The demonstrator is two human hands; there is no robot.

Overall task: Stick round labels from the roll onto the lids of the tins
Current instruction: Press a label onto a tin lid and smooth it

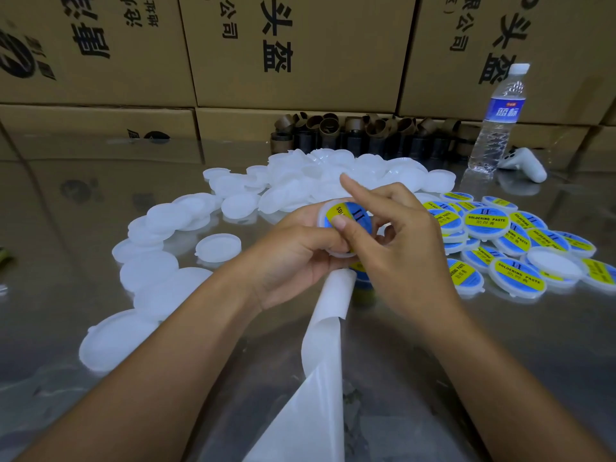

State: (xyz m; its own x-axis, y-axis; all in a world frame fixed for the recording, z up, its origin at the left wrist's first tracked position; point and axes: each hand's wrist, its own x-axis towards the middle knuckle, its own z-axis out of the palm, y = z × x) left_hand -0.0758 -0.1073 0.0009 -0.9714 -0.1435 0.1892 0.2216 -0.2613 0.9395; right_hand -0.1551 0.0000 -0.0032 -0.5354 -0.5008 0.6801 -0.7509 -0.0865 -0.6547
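L hand [296, 258] grips a white lid [322, 213] from underneath, fingers curled round its lower rim, thumb across the front. R hand [400, 235] is on the same lid: thumb pressed flat on the blue & yellow label [355, 216], forefinger sticking straight up, the other fingers curled at the lid's right edge. The label sits on the lid face, partly hidden by both thumbs.

Just under the fingers is the label roll [361, 278], mostly blocked by the R hand, so only a bit of blue & yellow shows. A strip of bare backing paper [325, 345] trails from it toward the person, between the two forearms.

Left of the fingers and beyond them: a loose heap of plain lids [316, 181] spread over the shiny bench [100, 195]. Right of the fingers: a pile of labelled lids [500, 235], overlapping, w/ one blank lid [553, 263] lying on top. Further back, past the plain heap, a row of brown cardboard cores [360, 131]. Back right, a water bottle [496, 125] stands upright w/ a white handheld gadget [523, 165] just beside it; can't tell what that is. Printed cartons [293, 51] are stacked along the back.
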